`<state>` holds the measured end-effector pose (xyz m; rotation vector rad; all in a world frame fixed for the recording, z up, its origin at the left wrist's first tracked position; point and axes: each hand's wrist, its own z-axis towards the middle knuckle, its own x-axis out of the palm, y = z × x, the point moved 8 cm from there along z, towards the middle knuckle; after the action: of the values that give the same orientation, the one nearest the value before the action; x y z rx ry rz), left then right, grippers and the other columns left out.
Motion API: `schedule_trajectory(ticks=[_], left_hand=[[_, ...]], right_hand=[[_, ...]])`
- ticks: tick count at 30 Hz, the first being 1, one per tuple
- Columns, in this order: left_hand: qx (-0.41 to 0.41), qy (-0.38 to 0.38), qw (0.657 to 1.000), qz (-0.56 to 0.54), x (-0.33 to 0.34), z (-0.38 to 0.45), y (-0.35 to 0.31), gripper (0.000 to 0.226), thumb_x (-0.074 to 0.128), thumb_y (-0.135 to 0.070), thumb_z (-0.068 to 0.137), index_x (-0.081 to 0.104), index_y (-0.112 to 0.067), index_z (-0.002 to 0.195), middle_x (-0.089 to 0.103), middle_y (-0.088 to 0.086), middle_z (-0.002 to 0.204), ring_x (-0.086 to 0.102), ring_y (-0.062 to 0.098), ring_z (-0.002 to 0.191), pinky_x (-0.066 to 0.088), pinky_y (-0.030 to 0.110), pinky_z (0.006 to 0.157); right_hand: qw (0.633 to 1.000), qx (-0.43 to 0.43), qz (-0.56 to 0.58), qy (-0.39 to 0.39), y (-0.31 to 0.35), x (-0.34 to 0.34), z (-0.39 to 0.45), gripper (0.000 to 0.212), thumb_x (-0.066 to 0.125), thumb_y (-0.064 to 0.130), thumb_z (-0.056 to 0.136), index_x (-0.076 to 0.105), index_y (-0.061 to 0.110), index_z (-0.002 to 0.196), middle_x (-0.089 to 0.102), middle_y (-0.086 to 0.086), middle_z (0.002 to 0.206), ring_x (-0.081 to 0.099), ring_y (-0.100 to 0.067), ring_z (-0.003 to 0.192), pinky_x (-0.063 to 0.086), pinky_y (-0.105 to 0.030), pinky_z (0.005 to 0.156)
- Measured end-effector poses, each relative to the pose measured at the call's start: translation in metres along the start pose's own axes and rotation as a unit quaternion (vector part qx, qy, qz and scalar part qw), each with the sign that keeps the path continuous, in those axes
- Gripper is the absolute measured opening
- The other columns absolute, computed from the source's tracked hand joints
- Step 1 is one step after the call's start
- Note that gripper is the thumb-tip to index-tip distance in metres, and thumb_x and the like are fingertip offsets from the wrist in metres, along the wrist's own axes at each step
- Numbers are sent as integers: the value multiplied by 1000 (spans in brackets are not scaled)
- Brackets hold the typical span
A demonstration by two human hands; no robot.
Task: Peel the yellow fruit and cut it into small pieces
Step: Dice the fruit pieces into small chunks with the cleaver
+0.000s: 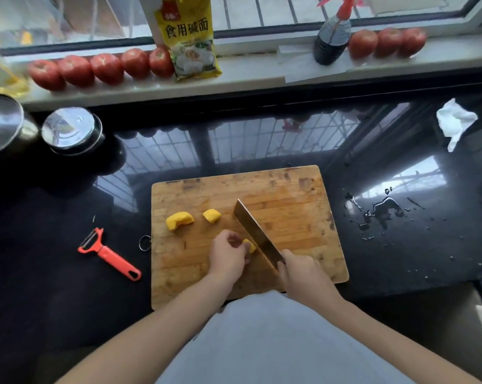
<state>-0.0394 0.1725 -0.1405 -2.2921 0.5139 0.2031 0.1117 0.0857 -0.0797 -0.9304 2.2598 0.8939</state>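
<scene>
A wooden cutting board (289, 206) lies on the black counter. Two peeled yellow fruit pieces rest on its left part: a larger chunk (179, 220) and a smaller one (211, 215). My left hand (228, 254) holds a third yellow piece (250, 245) down with curled fingers. My right hand (300, 274) grips the handle of a cleaver (258, 234). The blade stands on edge right beside the held piece, pointing away to the upper left.
A red peeler (108, 254) lies left of the board. Steel bowls (72, 130) stand at the back left. Tomatoes (107, 68), a yellow packet (191, 40) and a dark bottle (331, 41) line the windowsill. Spilled water (384, 210) and a crumpled tissue (456, 121) are at right.
</scene>
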Motion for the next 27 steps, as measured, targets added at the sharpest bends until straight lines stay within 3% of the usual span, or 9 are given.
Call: schedule_trajectory(ticks=[6, 9, 12, 15, 18, 20, 22, 24, 27], left_hand=[[-15, -6, 1000, -18, 3, 6, 0, 7, 69, -12, 98, 65, -18, 97, 71, 6, 96, 76, 21, 77, 66, 40, 74], [-13, -2, 1000, -9, 3, 8, 5, 9, 69, -11, 98, 65, -19, 97, 71, 4, 95, 76, 20, 79, 66, 44, 77], [-10, -4, 999, -38, 5, 12, 11, 15, 70, -3, 95, 62, -14, 89, 71, 9, 90, 73, 24, 72, 65, 51, 76], [-15, -11, 999, -45, 5, 13, 14, 14, 71, 0, 93, 63, -10, 89, 71, 12, 90, 72, 24, 69, 65, 50, 74], [1, -20, 1000, -5, 3, 15, 14, 13, 74, -8, 92, 65, -16, 90, 73, 7, 91, 73, 25, 81, 63, 47, 79], [51, -10, 995, 89, 1, 14, 4, 10, 74, -18, 94, 66, -22, 98, 70, 0, 99, 69, 23, 94, 59, 41, 84], [149, 19, 964, 220, 3, 7, -12, 17, 66, -26, 100, 66, -27, 116, 63, -5, 111, 62, 19, 103, 53, 35, 84], [238, 51, 907, 343, 8, -1, -26, 25, 57, -33, 105, 64, -30, 128, 56, -6, 116, 59, 17, 103, 51, 32, 83], [254, 66, 855, 446, 14, 3, -41, 25, 45, -42, 108, 63, -27, 114, 60, -4, 109, 62, 21, 99, 54, 38, 82]], right_hand=[[1000, -11, -19, -22, 0, -7, -1, 25, 41, 30, 107, 38, 28, 81, 50, 10, 73, 50, -8, 64, 37, -25, 53], [997, -47, -57, -35, 4, -13, -9, 21, 39, 29, 106, 38, 24, 85, 47, 9, 72, 56, -25, 72, 41, -37, 60], [989, -82, -111, -56, 8, -14, -14, 14, 39, 26, 103, 50, 21, 94, 58, 5, 79, 63, -35, 78, 44, -40, 61], [980, -103, -152, -70, 8, -8, -16, 10, 47, 21, 98, 55, 19, 91, 64, -1, 78, 63, -39, 67, 40, -39, 51], [978, -110, -151, -88, 9, -9, -17, 12, 55, 18, 94, 51, 19, 83, 61, -1, 69, 60, -39, 57, 40, -38, 45], [988, -77, -119, -64, 3, -11, -15, 14, 46, 22, 100, 48, 21, 86, 62, 1, 76, 61, -35, 69, 48, -42, 57], [995, -33, -67, -69, -8, -18, -14, 20, 42, 27, 103, 45, 23, 83, 60, 5, 74, 59, -25, 70, 46, -38, 59], [995, 1, -18, -95, -17, -26, -14, 26, 44, 29, 105, 44, 27, 79, 58, 7, 70, 57, -15, 65, 44, -30, 55], [992, 41, 28, -114, -30, -32, -13, 27, 45, 31, 105, 46, 26, 78, 60, 4, 70, 61, -18, 66, 54, -40, 62]])
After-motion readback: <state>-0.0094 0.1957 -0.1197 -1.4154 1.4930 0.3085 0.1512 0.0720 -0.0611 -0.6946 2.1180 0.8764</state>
